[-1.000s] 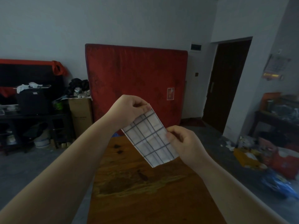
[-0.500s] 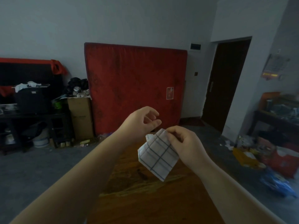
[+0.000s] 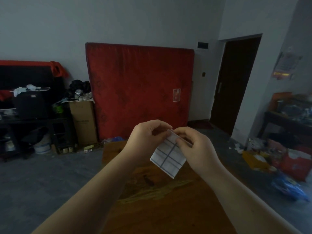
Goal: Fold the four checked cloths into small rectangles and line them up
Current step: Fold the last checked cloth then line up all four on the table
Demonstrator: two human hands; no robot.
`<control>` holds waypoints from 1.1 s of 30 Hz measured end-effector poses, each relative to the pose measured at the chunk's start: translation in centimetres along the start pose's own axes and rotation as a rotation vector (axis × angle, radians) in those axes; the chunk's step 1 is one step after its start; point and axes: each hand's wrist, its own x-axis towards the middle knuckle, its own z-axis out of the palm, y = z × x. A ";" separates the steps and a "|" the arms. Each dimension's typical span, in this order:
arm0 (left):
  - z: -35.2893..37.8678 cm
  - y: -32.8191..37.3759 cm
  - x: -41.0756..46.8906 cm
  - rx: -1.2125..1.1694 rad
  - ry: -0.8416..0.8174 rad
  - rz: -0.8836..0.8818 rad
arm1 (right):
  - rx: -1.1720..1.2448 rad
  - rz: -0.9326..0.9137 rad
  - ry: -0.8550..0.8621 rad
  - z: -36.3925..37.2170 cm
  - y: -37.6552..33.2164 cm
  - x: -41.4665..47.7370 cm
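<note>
A white cloth with thin blue check lines hangs in the air above the brown wooden table, folded into a small rectangle. My left hand pinches its top edge from the left. My right hand pinches the same top edge from the right, its fingers curled over the fold. The two hands almost touch. No other checked cloth is in view.
A red mattress leans on the far wall behind the table. A cardboard box and dark shelving stand at the left. A dark doorway and floor clutter lie to the right.
The cloth was a longer strip stretched between my hands. My left hand brought its end over to the right hand, halving it, and both hands now pinch the top edge.
</note>
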 end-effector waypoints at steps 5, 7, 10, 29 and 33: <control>-0.3 -0.2 0.2 -0.143 0.066 -0.043 | -0.028 0.046 0.182 -0.3 1.1 0.5; -0.4 -0.1 0.3 -0.205 0.064 -0.069 | 0.065 0.138 0.152 -0.6 1.0 0.8; -0.3 0.1 0.4 -0.324 0.050 -0.123 | 0.277 0.192 0.094 -1.0 0.3 0.9; 1.3 0.8 0.0 -0.328 0.041 -0.173 | 0.277 0.105 0.129 -1.4 -0.3 0.0; 1.3 0.9 -0.1 -0.357 0.036 -0.175 | 0.300 0.135 0.147 -1.4 -0.4 0.0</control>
